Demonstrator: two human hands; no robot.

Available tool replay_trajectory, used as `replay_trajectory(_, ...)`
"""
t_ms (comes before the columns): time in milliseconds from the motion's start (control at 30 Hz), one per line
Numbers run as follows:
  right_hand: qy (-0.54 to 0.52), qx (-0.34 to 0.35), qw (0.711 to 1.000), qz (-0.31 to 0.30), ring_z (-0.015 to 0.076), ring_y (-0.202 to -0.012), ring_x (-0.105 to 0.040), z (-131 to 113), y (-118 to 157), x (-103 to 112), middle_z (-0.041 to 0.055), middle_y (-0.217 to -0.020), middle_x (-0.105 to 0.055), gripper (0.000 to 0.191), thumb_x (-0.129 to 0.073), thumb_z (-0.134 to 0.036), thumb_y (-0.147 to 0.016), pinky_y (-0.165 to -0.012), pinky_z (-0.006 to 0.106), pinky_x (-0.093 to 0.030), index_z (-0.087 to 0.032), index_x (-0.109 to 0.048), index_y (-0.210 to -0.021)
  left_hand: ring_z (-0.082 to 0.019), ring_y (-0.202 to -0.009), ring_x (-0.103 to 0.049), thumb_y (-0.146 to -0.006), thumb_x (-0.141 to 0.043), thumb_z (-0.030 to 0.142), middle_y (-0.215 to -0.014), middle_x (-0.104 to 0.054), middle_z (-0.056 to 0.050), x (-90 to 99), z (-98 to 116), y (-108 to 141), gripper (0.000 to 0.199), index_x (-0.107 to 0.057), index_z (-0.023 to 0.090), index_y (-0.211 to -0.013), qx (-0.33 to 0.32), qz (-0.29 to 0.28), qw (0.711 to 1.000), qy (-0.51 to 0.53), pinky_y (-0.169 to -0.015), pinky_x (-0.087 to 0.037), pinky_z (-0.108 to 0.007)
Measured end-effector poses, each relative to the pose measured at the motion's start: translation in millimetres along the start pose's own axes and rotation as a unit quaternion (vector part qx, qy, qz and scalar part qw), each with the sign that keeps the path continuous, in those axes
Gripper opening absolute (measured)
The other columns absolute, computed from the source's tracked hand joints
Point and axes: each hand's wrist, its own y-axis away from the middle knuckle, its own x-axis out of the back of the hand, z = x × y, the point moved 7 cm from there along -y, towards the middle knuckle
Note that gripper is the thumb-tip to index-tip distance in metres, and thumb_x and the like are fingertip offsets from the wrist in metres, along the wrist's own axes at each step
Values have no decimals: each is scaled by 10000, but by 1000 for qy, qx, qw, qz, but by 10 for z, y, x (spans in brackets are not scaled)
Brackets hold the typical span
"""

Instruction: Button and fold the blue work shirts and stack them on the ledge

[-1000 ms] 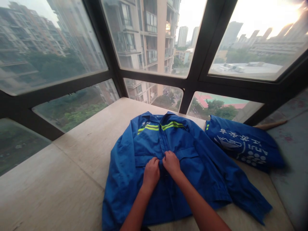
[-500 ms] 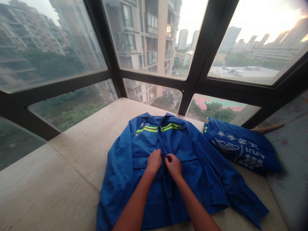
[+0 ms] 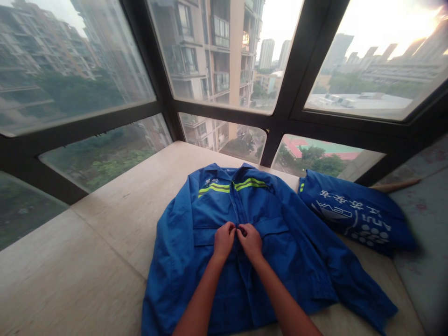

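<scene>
A blue work jacket (image 3: 213,210) with yellow-green reflective stripes across the chest lies front side up, collar toward the windows and sleeves spread to both sides. At the middle of its front opening, my left hand (image 3: 224,240) is closed, its fingertips pinching the jacket's edge. Close beside it, my right hand (image 3: 249,239) is closed too, thumb and finger gripping the other side of the opening. The fingertips of both hands nearly meet; any fastener between them is too small to make out.
The jacket rests on a pale stone windowsill (image 3: 87,261). To the right is a folded blue garment (image 3: 350,210) with white lettering, a wooden stick (image 3: 397,185) behind it, by a patterned wall (image 3: 425,233). Dark window frames (image 3: 224,108) border the far side.
My two hands have come closer together at the front opening, the left reaching slightly less far up the jacket. The folded garment appears slightly farther right as the view shifts.
</scene>
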Motion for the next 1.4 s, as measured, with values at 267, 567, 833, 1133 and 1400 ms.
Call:
replay_trajectory(267, 15, 64, 998, -20, 218, -877, -618, -37, 104, -42, 77, -892, -684, 316, -529, -306, -876, -821, 325, -498, -167, -697, -1104, -141, -792, -666, -879, -563, 168, -849, -726, -20, -29, -79, -18, 106, -661, 206, -871, 24, 18, 999, 37, -698, -421, -223)
replay_trajectory(567, 16, 103, 994, -45, 212, -997, -635, -81, 152, -39, 99, -1041, -716, 385, -404, -181, -925, -910, 325, -492, -168, -679, -1194, -144, -757, -668, -910, -531, 337, -831, -731, -19, 14, -47, -36, 192, -659, 201, -866, 23, 9, 998, 61, -690, -437, -226)
replay_trajectory(833, 25, 93, 994, -53, 218, -1005, -632, -116, 204, -66, 96, -1046, -715, 427, -402, -151, -916, -937, 338, -478, -181, -645, -1265, -154, -740, -657, -857, -567, 283, -785, -722, -33, 12, -83, -98, 144, -657, 184, -804, 60, 29, 997, 49, -670, -420, -236)
replay_trajectory(1133, 4, 19, 998, -56, 192, -975, -692, -79, 43, -27, 42, -1075, -744, 340, -470, -189, -891, -883, 282, -508, -231, -728, -1108, -165, -721, -654, -830, -561, 312, -762, -717, -34, -3, -179, -74, 182, -675, 176, -792, 62, 55, 993, 82, -676, -444, -248)
replay_trajectory(1400, -7, 2, 999, -50, 196, -988, -691, -79, 39, 8, 40, -1087, -741, 347, -453, -217, -882, -888, 297, -516, -233, -730, -1090, -202, -826, -697, -811, -581, 396, -870, -758, -63, -72, -296, -185, 289, -731, 162, -890, 35, 16, 984, 172, -767, -521, -284)
